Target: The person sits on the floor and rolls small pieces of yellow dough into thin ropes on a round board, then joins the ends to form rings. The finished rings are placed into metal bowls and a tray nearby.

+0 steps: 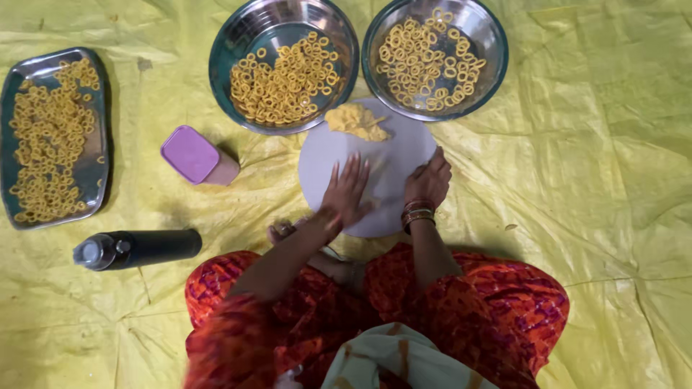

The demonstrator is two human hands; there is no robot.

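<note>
A round pale board lies on the yellow sheet in front of my crossed legs. My left hand presses flat on the board, fingers spread and pointing away from me. At the board's right edge rests my right hand, fingers curled, bangles on the wrist; what is under it is hidden. A lump of yellow dough sits on the far part of the board.
Two steel bowls of yellow dough rings stand beyond the board. A steel tray of rings lies far left. A small box with a purple lid and a dark bottle on its side lie to my left.
</note>
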